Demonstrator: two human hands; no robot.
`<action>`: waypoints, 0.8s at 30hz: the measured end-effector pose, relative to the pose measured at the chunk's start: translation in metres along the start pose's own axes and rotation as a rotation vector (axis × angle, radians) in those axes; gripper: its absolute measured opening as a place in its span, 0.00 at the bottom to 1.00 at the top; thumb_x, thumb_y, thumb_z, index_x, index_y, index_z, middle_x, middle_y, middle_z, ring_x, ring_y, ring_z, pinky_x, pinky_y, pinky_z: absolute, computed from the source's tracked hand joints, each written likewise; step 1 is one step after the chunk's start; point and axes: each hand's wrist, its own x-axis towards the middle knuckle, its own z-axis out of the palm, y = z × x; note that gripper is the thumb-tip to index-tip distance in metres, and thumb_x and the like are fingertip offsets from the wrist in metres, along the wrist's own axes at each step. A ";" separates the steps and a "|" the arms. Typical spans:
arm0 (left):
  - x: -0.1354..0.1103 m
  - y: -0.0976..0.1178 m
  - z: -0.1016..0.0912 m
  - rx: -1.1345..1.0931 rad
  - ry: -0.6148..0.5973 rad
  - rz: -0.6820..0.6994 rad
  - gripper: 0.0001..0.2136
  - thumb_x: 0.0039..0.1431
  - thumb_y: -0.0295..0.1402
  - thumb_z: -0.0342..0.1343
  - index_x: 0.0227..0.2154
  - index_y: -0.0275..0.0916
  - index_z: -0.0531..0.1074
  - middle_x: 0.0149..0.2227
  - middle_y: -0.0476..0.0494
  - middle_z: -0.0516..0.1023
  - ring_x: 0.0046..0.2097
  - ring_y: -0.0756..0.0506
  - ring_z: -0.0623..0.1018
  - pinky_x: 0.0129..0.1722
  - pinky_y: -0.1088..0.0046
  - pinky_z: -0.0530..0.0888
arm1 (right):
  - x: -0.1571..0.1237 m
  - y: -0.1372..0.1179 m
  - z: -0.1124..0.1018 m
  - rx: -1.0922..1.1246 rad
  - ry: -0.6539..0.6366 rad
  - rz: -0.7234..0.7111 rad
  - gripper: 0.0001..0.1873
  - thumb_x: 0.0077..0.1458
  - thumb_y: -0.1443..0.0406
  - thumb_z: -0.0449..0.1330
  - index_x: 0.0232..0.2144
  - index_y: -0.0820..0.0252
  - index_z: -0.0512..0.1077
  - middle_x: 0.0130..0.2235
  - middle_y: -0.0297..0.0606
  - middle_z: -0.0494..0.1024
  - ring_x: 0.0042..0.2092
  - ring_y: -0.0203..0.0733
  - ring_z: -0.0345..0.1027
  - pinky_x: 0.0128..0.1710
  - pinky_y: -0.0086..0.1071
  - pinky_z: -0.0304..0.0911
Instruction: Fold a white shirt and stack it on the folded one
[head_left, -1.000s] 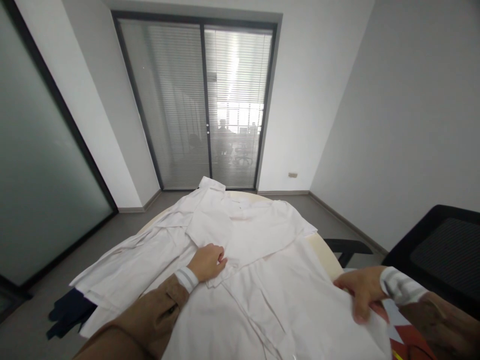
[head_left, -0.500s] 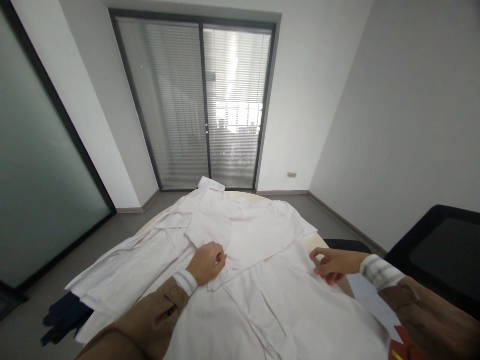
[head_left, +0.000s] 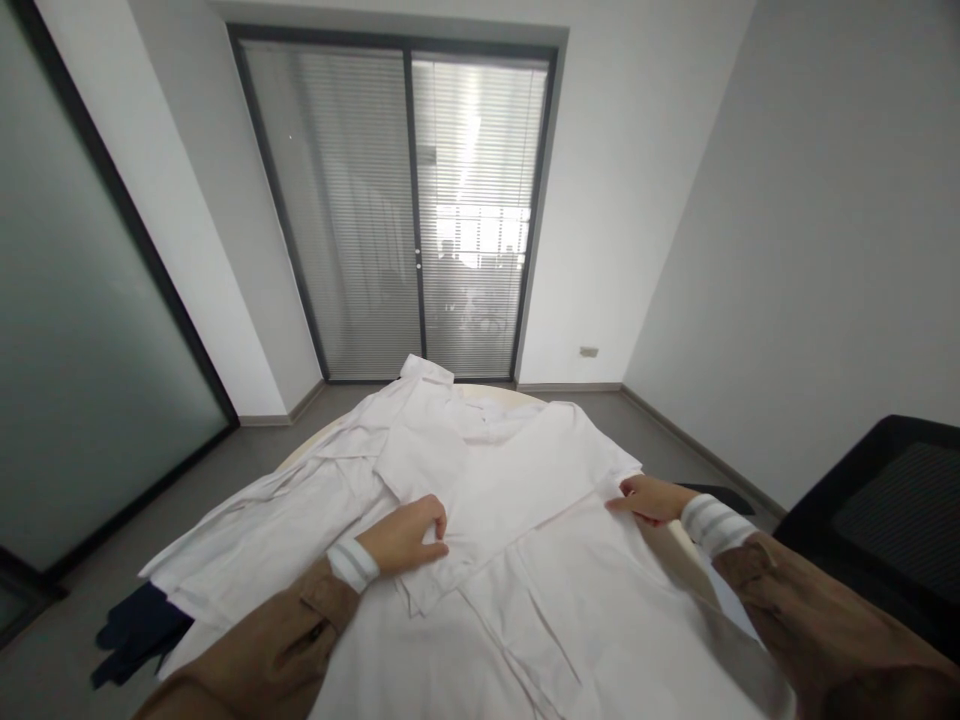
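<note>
A white short-sleeved dress (head_left: 517, 490) lies spread over the table, its neckline at the far side and its skirt-like lower part toward me. My right hand (head_left: 651, 500) pinches the dress at its right side edge, just below the sleeve. On the left side of the bodice rests my left hand (head_left: 409, 535), thumb and forefinger apart and its other fingers curled out of sight. Beside the dress, to the left, more white clothing (head_left: 277, 520) lies in long folds and hangs past the table edge.
The pale rim of a round table (head_left: 510, 395) shows behind the cloth. A dark blue item (head_left: 139, 625) is at the lower left, below the white cloth. At the right stands a black mesh chair (head_left: 892, 500). Glass doors with blinds (head_left: 390, 220) are ahead.
My right hand has moved slightly up and left and closed on the dress's side edge. My left hand's thumb and forefinger have spread apart.
</note>
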 end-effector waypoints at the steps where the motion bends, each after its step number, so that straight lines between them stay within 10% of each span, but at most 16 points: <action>1: 0.000 -0.002 -0.002 -0.011 -0.034 -0.003 0.04 0.54 0.33 0.58 0.32 0.40 0.69 0.38 0.46 0.75 0.41 0.44 0.75 0.44 0.70 0.69 | 0.003 -0.002 -0.004 0.004 0.003 0.019 0.16 0.46 0.55 0.68 0.27 0.61 0.71 0.17 0.31 0.67 0.19 0.34 0.60 0.20 0.28 0.58; 7: 0.012 -0.012 -0.022 -0.005 0.047 -0.098 0.06 0.59 0.36 0.55 0.37 0.41 0.73 0.35 0.47 0.78 0.37 0.45 0.76 0.41 0.70 0.71 | 0.029 -0.023 -0.028 0.032 0.207 0.014 0.14 0.59 0.59 0.53 0.31 0.63 0.73 0.32 0.44 0.79 0.27 0.38 0.69 0.27 0.30 0.63; 14: 0.059 -0.063 -0.069 0.215 0.783 -0.200 0.16 0.60 0.34 0.54 0.51 0.39 0.71 0.59 0.35 0.70 0.60 0.36 0.69 0.62 0.55 0.63 | 0.070 -0.033 -0.036 -0.037 0.450 0.040 0.25 0.59 0.50 0.53 0.41 0.66 0.75 0.42 0.55 0.79 0.46 0.57 0.73 0.44 0.42 0.64; 24: 0.126 -0.104 -0.099 -0.103 0.576 -0.559 0.29 0.58 0.46 0.58 0.58 0.33 0.68 0.50 0.29 0.79 0.53 0.35 0.78 0.53 0.63 0.70 | 0.111 -0.062 -0.037 0.143 0.409 -0.058 0.24 0.61 0.53 0.55 0.43 0.68 0.78 0.47 0.52 0.81 0.48 0.51 0.75 0.46 0.35 0.66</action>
